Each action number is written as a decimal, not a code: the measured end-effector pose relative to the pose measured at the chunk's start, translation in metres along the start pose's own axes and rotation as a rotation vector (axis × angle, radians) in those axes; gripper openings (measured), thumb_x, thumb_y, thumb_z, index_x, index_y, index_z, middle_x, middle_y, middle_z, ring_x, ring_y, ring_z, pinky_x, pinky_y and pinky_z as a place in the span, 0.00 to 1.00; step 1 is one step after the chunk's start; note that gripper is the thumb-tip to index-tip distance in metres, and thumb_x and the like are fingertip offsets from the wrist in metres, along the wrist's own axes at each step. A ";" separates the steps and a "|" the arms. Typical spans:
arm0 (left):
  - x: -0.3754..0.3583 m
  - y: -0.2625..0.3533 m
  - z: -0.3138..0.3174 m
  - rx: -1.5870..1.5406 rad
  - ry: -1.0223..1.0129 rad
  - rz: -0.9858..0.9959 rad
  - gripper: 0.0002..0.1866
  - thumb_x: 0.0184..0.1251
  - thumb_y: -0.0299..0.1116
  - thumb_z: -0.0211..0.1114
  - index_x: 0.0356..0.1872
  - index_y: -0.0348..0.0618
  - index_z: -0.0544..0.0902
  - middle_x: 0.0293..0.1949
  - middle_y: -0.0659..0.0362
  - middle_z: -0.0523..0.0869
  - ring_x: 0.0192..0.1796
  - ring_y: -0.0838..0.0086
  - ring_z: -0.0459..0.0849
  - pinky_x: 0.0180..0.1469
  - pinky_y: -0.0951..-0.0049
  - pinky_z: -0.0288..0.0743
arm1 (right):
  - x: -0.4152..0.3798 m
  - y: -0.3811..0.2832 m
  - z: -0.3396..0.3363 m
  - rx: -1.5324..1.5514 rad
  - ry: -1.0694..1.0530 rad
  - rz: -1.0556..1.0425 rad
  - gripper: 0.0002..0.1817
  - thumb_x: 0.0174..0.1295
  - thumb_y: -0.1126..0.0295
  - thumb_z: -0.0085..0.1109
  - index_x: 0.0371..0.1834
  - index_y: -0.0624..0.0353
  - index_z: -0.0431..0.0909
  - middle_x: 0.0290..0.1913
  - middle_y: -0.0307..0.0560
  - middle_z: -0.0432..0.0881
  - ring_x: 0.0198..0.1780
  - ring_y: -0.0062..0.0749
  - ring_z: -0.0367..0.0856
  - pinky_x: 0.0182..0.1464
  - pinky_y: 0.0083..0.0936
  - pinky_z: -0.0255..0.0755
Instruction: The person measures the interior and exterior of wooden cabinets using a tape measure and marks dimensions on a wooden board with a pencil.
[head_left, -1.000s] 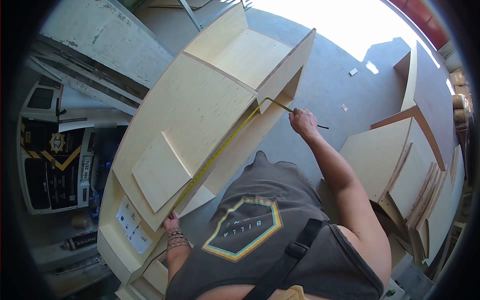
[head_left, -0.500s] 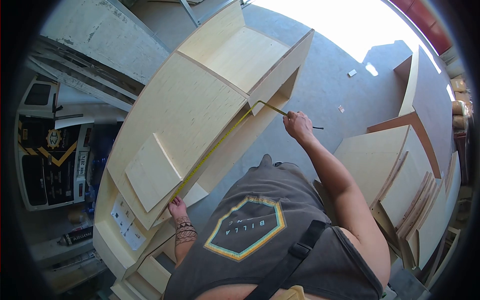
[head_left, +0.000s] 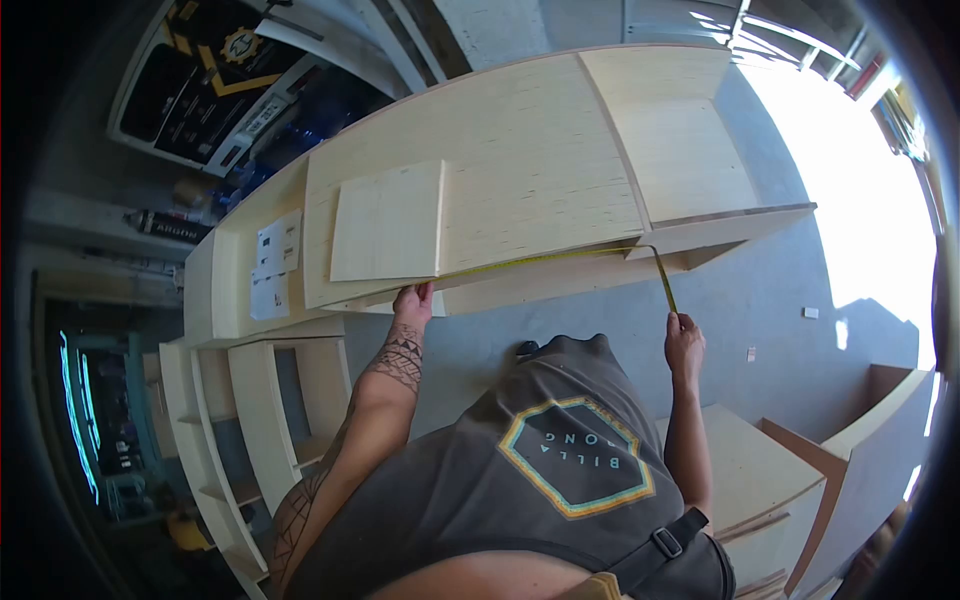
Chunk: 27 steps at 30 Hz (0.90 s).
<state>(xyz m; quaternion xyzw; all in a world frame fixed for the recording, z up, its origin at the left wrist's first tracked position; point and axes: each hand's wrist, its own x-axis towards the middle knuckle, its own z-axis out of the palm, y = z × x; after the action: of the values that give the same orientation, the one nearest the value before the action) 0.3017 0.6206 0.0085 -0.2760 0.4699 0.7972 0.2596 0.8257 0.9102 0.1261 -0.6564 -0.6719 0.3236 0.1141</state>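
A yellow measuring tape (head_left: 545, 257) runs along the near edge of a large plywood cabinet (head_left: 530, 150), then bends sharply down past the divider. Its near end is pinched by my left hand (head_left: 414, 300), held against the cabinet edge below a loose square plywood board (head_left: 388, 222). My right hand (head_left: 685, 345) is closed around the other part of the tape, off the cabinet's front. The tape case, if my right hand has it, is hidden.
Printed sheets (head_left: 276, 262) lie in the cabinet's left bay. A plywood shelf unit (head_left: 265, 400) stands at lower left, more plywood panels (head_left: 745, 465) at lower right. A parked vehicle (head_left: 205, 80) is behind. Small scraps (head_left: 810, 313) lie on the floor.
My view has turned, so the cabinet now lies more level across it. Both hands keep hold of the tape, which stays stretched along the edge.
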 end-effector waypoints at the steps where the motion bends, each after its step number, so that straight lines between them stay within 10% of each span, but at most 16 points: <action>1: -0.007 -0.003 0.004 -0.007 -0.002 0.024 0.13 0.88 0.33 0.54 0.63 0.39 0.78 0.57 0.53 0.86 0.59 0.61 0.87 0.68 0.53 0.85 | 0.002 0.000 -0.002 -0.021 -0.016 -0.025 0.24 0.77 0.51 0.54 0.52 0.62 0.89 0.45 0.68 0.90 0.53 0.66 0.87 0.57 0.53 0.78; 27: 0.006 0.011 -0.009 0.065 0.079 -0.010 0.17 0.89 0.34 0.52 0.66 0.34 0.75 0.60 0.47 0.85 0.63 0.56 0.87 0.69 0.53 0.86 | 0.003 0.006 0.002 0.044 0.000 0.053 0.24 0.76 0.50 0.56 0.48 0.61 0.90 0.43 0.64 0.91 0.52 0.63 0.88 0.57 0.49 0.80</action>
<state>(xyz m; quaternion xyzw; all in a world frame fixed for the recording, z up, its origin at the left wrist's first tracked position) 0.2915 0.6090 0.0073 -0.3010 0.5039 0.7688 0.2537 0.8291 0.9119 0.1201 -0.6712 -0.6471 0.3412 0.1198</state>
